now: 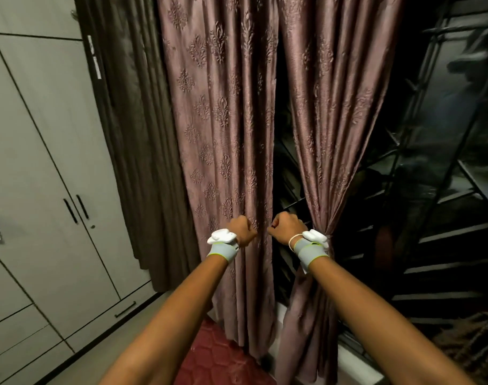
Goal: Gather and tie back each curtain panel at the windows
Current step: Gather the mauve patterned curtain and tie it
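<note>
Two mauve patterned curtain panels hang in front of a dark window. The left panel (223, 120) hangs loose and straight. The right panel (334, 107) is cinched in at waist height, just behind my right wrist. My left hand (241, 229) has its fingers curled against the loose panel's fabric near its right edge. My right hand (285, 227) is curled at that panel's inner edge, beside the dark gap between the panels. Whether either hand grips cloth is hidden by the knuckles. Both wrists wear grey bands with white devices.
A dark brown curtain (131, 134) hangs left of the mauve panels. Grey wardrobe doors (42, 162) with black handles fill the left side. The window grille (437, 190) shows dark at the right. A red patterned mat (223, 357) lies on the floor below.
</note>
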Tool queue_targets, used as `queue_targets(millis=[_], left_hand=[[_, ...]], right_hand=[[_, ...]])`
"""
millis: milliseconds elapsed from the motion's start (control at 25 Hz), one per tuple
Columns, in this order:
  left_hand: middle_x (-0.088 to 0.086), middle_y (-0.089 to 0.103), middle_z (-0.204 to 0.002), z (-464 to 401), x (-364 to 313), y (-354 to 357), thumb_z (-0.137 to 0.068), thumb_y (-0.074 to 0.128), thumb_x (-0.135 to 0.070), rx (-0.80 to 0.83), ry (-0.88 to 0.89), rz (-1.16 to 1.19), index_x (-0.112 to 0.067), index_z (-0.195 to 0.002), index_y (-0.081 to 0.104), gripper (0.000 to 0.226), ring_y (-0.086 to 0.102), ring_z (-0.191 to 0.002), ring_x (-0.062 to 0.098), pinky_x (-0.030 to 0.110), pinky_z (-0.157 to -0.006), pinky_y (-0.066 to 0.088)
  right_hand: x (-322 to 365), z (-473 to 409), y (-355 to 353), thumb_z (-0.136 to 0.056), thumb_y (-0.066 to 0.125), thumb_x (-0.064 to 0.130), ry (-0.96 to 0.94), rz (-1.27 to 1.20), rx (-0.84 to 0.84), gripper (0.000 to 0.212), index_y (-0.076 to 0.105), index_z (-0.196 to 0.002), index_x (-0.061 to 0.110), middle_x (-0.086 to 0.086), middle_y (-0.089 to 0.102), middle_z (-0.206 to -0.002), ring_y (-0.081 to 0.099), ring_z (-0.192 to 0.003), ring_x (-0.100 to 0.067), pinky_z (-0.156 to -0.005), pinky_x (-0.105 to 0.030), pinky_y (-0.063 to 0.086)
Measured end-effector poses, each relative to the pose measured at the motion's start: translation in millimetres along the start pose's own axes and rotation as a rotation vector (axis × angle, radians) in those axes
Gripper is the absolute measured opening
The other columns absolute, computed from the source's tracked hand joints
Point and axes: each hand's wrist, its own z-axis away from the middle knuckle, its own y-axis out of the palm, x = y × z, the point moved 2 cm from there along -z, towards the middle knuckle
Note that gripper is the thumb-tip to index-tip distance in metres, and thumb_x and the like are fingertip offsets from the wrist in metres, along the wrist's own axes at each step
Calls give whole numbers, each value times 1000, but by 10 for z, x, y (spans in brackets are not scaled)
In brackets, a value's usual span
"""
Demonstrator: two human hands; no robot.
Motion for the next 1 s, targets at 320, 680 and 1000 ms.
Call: queue_targets(millis=[320,680,1000], left_hand=[[16,72,-88,-288,197,-137,-86,55,-27,-76,-102,34,-16,-65,53,23,68,-86,33,37,-77,55],[21,56,-127,-786,-3,-254,-80,71,-27,-393,-140,232,-7,-137,34,70,57,-113,40,45,-94,49],[22,64,-112,-891,-83,-287,-92,56,-31,-364,-210,21,-10,-108,60,27,60,-103,44,43,-79,49]], right_hand=[[382,-370,118,-82,65,55,-99,-17,-101,57,53,-122,16,-15,61,-122,59,-111,-41,-86,-43,49],[89,-740,101,-87,60,30,-210,-32,-87,27,58,-108,13,-17,64,-115,60,-105,-42,-78,-42,49],[-446,-1069,-139,-88,50,12,-157,-32,-200,15,59,-100,7,-26,62,-111,58,-100,-47,-71,-43,46]])
